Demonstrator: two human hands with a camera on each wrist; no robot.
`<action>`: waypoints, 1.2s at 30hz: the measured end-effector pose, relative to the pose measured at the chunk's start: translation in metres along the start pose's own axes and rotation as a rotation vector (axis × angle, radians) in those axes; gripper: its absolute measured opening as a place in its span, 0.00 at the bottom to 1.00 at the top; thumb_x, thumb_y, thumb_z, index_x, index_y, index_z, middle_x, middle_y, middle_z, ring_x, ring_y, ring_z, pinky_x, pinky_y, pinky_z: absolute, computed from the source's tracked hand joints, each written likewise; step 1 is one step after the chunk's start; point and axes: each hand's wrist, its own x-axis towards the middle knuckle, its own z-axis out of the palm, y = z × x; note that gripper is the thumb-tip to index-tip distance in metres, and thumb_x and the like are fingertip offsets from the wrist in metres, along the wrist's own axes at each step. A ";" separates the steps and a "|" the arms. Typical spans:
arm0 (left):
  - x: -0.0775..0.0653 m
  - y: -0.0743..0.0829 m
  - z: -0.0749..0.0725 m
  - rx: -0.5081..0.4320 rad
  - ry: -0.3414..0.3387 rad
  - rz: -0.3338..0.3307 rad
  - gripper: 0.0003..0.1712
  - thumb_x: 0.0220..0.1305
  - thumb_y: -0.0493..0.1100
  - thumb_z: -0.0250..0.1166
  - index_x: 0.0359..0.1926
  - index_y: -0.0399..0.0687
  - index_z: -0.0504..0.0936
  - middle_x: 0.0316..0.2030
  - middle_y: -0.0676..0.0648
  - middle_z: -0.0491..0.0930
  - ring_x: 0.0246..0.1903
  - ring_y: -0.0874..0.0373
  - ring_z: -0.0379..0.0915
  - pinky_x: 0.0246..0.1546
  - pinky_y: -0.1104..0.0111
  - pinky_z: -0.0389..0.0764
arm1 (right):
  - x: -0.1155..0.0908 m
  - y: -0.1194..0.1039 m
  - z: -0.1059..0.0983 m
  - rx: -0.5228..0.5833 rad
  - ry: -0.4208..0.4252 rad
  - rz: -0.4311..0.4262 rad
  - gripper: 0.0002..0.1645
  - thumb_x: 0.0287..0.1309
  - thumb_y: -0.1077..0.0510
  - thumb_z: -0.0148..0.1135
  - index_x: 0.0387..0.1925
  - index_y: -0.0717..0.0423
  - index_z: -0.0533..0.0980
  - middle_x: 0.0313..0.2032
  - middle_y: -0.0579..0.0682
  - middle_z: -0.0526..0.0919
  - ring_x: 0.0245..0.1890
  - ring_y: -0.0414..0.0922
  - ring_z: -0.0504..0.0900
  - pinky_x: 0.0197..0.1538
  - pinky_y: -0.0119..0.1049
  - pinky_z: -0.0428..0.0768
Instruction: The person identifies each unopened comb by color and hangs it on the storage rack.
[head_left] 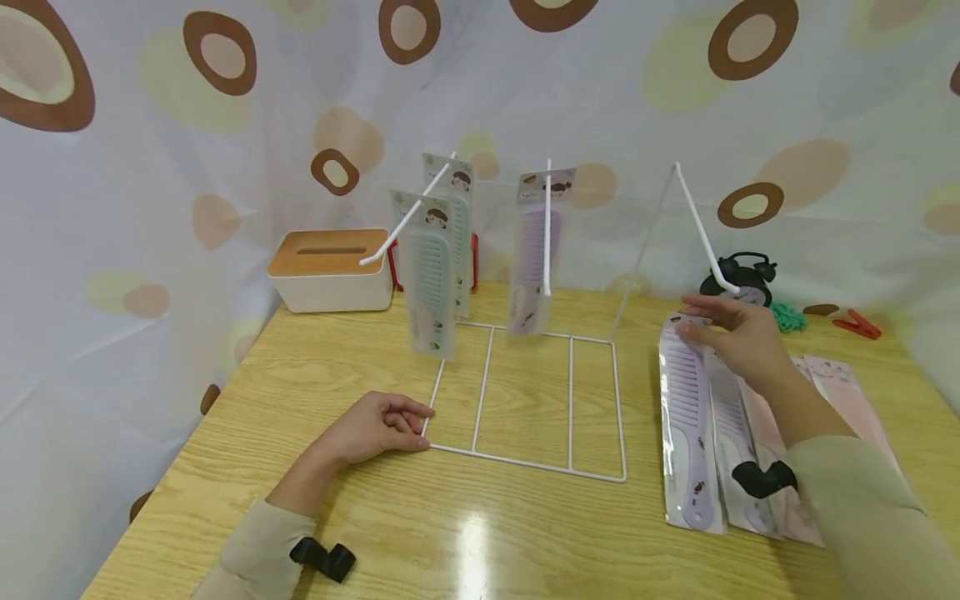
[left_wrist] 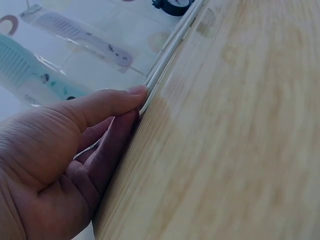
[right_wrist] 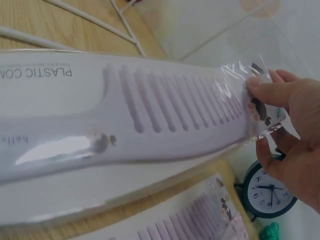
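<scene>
My left hand (head_left: 375, 429) pinches the front left corner of a white wire rack (head_left: 522, 462) between thumb and fingers, low against the tabletop. My right hand (head_left: 742, 337) grips the top end of a packaged purple comb (head_left: 686, 408); in the right wrist view the thumb presses on the clear wrapper over the printed card. A second packaged purple comb (head_left: 733, 442) lies right beside it. Two packaged green combs (head_left: 430, 275) hang from the rack's left arm, one behind the other. Another packaged purple comb (head_left: 534, 250) hangs on the middle arm.
Pink packages (head_left: 840, 383) lie under and beyond my right forearm. Behind them stand a black alarm clock (right_wrist: 271, 187), a green coil (head_left: 787, 317) and a red clip (head_left: 858, 323). A white tissue box (head_left: 330, 292) with a wooden lid sits back left. The rack's right arm (head_left: 701, 225) slants forward near my right hand.
</scene>
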 end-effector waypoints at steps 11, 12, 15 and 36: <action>-0.001 0.004 0.001 0.000 -0.002 0.006 0.27 0.56 0.39 0.75 0.56 0.34 0.81 0.35 0.44 0.82 0.31 0.61 0.78 0.39 0.72 0.79 | -0.034 -0.033 -0.019 0.435 0.014 -0.048 0.26 0.59 0.59 0.71 0.59 0.49 0.78 0.43 0.26 0.86 0.42 0.24 0.84 0.44 0.17 0.78; -0.001 0.004 0.001 0.001 -0.002 0.006 0.27 0.56 0.39 0.75 0.56 0.34 0.81 0.35 0.44 0.82 0.31 0.62 0.78 0.39 0.72 0.79 | -0.038 -0.037 -0.020 0.509 0.005 -0.033 0.25 0.58 0.61 0.72 0.57 0.49 0.79 0.45 0.28 0.86 0.42 0.26 0.84 0.44 0.18 0.79; -0.001 0.003 0.000 0.010 0.002 0.003 0.27 0.56 0.39 0.76 0.56 0.34 0.81 0.35 0.45 0.82 0.30 0.62 0.77 0.39 0.72 0.78 | -0.050 -0.051 -0.021 0.620 -0.011 0.040 0.24 0.55 0.60 0.73 0.54 0.46 0.82 0.50 0.35 0.80 0.42 0.29 0.82 0.43 0.21 0.81; 0.000 0.002 0.002 0.018 0.004 0.004 0.27 0.55 0.41 0.76 0.55 0.36 0.82 0.34 0.47 0.82 0.30 0.63 0.79 0.38 0.72 0.79 | -0.127 -0.128 0.016 0.720 -0.094 -0.357 0.18 0.56 0.79 0.62 0.45 0.62 0.84 0.34 0.46 0.89 0.30 0.38 0.85 0.38 0.26 0.81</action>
